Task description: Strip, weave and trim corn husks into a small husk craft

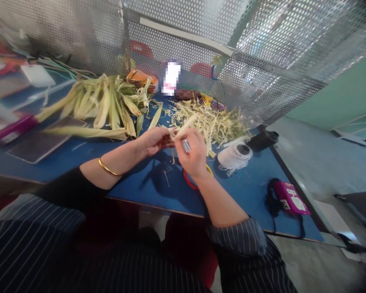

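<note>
A pale strip of corn husk is pinched between my two hands above the blue table. My left hand has its thumb and fingers closed on the strip's near end. My right hand grips the husk from the right, with its far end pointing up and away. A small shiny metal piece shows by the right fingers; I cannot tell whether they hold it. Below the right wrist, a red and yellow loop is partly hidden. A thin shred hangs beneath the fingers.
Whole corn husks lie piled at the left, shredded husk at the back right. A white thread cone and a black cylinder stand right. A purple strapped device lies near the right edge. Perforated metal mesh rises behind.
</note>
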`<state>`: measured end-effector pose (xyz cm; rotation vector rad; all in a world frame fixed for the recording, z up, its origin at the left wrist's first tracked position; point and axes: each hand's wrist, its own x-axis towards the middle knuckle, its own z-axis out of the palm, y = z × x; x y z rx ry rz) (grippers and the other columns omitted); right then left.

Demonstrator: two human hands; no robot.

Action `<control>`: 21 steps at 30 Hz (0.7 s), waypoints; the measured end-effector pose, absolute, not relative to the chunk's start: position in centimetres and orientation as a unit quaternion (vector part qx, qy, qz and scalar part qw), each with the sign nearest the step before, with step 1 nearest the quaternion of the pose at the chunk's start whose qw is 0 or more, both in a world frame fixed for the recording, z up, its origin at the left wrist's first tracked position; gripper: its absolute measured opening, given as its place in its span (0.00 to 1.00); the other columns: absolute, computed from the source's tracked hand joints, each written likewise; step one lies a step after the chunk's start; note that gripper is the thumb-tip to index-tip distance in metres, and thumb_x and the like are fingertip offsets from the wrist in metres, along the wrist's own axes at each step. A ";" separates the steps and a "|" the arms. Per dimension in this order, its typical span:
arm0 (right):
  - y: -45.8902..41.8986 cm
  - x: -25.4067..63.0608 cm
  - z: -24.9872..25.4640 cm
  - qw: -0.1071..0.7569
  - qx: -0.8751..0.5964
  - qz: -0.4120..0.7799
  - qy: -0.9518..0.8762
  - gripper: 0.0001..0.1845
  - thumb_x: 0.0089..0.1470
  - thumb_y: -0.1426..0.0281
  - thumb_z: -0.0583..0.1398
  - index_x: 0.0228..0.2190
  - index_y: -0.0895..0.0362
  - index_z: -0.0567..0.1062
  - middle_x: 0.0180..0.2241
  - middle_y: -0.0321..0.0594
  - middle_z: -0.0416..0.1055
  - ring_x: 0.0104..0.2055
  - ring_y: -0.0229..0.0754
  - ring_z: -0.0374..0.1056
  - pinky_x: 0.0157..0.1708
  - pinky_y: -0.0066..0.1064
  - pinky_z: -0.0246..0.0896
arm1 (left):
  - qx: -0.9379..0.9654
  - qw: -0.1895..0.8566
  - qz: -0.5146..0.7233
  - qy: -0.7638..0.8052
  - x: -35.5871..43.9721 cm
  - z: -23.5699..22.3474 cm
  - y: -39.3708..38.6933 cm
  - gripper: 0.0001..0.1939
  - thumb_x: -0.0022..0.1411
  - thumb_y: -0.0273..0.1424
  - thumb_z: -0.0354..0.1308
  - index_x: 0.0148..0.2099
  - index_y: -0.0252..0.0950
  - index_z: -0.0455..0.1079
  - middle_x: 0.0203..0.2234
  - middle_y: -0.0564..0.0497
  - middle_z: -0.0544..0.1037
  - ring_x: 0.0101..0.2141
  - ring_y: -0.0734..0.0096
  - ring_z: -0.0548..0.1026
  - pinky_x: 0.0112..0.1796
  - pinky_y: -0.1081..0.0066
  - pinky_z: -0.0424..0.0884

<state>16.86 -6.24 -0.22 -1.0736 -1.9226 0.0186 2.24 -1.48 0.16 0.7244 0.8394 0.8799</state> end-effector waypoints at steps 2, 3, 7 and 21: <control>-5.4 17.4 -0.6 0.534 -0.514 0.109 -0.663 0.10 0.59 0.62 0.55 0.32 0.55 0.71 0.32 0.42 0.74 0.37 0.43 0.70 0.40 0.37 0.64 | 0.354 0.761 0.393 0.376 2.2 0.3 -1.6 0.07 0.58 0.22 0.56 0.35 0.29 0.76 0.27 0.43 0.81 0.27 0.71 0.79 0.29 0.76 0.75; -4.9 17.6 -0.9 0.549 -0.540 0.165 -0.616 0.11 0.57 0.61 0.56 0.31 0.55 0.72 0.31 0.41 0.74 0.35 0.43 0.70 0.38 0.36 0.65 | 0.369 0.759 0.388 0.371 2.3 0.4 -1.7 0.07 0.58 0.22 0.56 0.35 0.29 0.76 0.28 0.42 0.81 0.28 0.70 0.80 0.30 0.76 0.76; -3.3 17.9 -1.8 0.555 -0.562 0.361 -0.496 0.12 0.50 0.60 0.59 0.28 0.57 0.71 0.27 0.38 0.73 0.29 0.40 0.70 0.31 0.33 0.67 | 0.415 0.729 0.402 0.367 2.3 0.8 -2.2 0.08 0.61 0.27 0.57 0.36 0.28 0.77 0.29 0.40 0.81 0.28 0.68 0.81 0.28 0.76 0.76; -4.2 17.3 -0.4 0.446 -0.531 0.559 -0.455 0.12 0.50 0.60 0.62 0.27 0.56 0.69 0.20 0.35 0.71 0.16 0.37 0.66 0.18 0.33 0.66 | 0.395 0.742 0.417 0.345 1.9 0.9 -2.0 0.10 0.62 0.26 0.54 0.38 0.28 0.76 0.29 0.42 0.81 0.28 0.71 0.79 0.26 0.78 0.73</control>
